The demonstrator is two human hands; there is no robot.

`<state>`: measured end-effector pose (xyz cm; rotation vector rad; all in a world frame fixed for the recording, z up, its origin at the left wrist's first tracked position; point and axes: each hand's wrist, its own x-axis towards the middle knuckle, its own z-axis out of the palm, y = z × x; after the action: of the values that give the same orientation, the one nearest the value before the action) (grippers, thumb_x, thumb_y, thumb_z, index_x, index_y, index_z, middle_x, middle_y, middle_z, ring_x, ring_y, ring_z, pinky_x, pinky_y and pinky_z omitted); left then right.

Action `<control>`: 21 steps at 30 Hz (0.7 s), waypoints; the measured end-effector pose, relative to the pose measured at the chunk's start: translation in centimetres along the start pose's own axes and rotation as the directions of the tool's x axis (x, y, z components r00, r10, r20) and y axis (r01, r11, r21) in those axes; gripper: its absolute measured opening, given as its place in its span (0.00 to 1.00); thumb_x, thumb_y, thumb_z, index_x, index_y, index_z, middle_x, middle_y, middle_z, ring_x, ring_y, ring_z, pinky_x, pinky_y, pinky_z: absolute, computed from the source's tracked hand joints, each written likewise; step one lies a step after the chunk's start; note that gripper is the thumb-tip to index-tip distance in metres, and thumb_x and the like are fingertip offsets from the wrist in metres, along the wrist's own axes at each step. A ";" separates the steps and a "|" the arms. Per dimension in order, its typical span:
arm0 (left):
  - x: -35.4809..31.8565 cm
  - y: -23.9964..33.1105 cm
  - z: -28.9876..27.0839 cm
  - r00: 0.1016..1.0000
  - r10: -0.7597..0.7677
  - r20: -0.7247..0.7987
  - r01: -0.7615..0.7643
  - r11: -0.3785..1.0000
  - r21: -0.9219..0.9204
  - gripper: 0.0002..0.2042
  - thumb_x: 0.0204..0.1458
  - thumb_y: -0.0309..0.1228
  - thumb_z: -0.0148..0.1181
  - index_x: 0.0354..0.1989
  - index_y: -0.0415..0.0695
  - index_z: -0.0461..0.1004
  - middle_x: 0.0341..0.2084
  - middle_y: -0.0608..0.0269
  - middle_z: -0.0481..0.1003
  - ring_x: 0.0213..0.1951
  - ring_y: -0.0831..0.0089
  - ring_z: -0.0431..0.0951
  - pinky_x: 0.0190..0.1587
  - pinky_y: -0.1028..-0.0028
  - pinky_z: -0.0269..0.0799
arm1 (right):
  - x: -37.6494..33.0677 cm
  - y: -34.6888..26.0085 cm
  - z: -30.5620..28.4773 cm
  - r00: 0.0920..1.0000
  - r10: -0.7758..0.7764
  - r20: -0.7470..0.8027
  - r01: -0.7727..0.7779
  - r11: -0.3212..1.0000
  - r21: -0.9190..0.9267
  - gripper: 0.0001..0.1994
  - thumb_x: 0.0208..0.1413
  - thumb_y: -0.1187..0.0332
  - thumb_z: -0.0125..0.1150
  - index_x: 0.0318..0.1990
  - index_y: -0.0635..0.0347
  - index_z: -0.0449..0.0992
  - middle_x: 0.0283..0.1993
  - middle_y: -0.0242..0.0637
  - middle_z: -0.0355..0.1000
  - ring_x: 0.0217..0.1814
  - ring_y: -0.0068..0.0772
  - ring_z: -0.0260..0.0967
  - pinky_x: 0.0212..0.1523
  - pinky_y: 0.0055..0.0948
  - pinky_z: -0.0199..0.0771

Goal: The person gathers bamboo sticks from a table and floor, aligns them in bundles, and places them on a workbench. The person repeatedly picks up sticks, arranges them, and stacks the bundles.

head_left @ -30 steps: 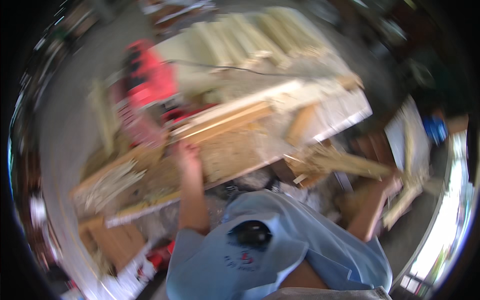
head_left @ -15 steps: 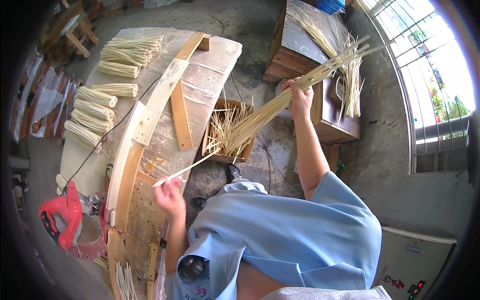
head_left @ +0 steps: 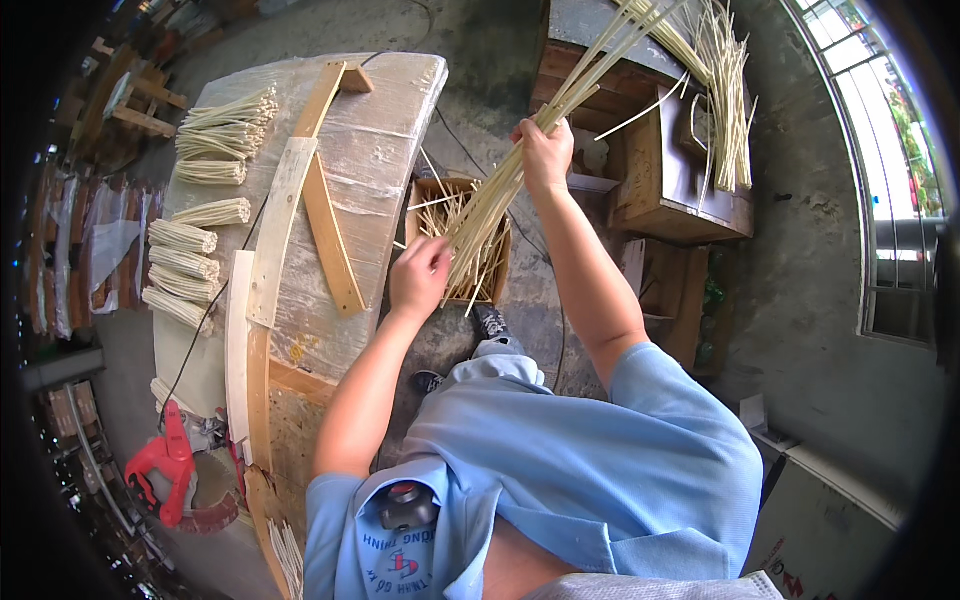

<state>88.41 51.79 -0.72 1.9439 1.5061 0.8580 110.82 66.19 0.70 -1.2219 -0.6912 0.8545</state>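
Fingers of the right hand (head_left: 546,158) are wrapped around a bundle of pale strips (head_left: 495,195), slanting over the box (head_left: 506,255) beside the surface (head_left: 400,130); those of the left hand (head_left: 420,275) curl at its lower end, though whether they pinch a strip cannot be told. A snug, uncrushing right hold, with any pull made along the strips rather than across, should limit snapping and tangling.

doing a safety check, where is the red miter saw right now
In the head view, the red miter saw sits at lower left, beside the pale wooden board and left of the left hand.
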 end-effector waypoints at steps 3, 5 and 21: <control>3.9 3.0 2.1 0.966 0.259 -0.012 -0.254 0.954 0.160 0.09 0.53 0.28 0.63 0.42 0.48 0.81 0.32 0.60 0.79 0.33 0.59 0.81 0.34 0.64 0.79 | -0.2 -0.4 1.5 0.999 0.046 -0.020 -0.047 0.998 -0.035 0.04 0.50 0.77 0.56 0.32 0.61 0.69 0.25 0.34 0.72 0.25 0.26 0.74 0.28 0.28 0.74; 6.2 4.2 2.9 0.956 0.287 0.069 -0.294 0.907 0.303 0.13 0.54 0.29 0.61 0.48 0.53 0.80 0.30 0.59 0.79 0.32 0.59 0.81 0.34 0.63 0.79 | -0.2 -0.7 2.0 0.996 0.086 -0.013 -0.086 0.996 -0.025 0.04 0.51 0.78 0.56 0.33 0.62 0.68 0.26 0.36 0.73 0.24 0.28 0.73 0.27 0.28 0.74; 9.4 0.2 5.7 0.939 0.294 0.179 -0.343 0.745 0.572 0.09 0.57 0.33 0.54 0.42 0.58 0.80 0.19 0.59 0.78 0.24 0.60 0.82 0.25 0.63 0.78 | -0.4 1.6 4.4 0.965 0.262 -0.018 -0.262 0.960 -0.097 0.04 0.52 0.78 0.56 0.35 0.63 0.68 0.26 0.38 0.75 0.25 0.29 0.75 0.27 0.29 0.76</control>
<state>94.46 60.72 -2.84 2.7276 1.5407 0.4402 106.65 68.27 0.08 -1.4250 -0.5800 1.0456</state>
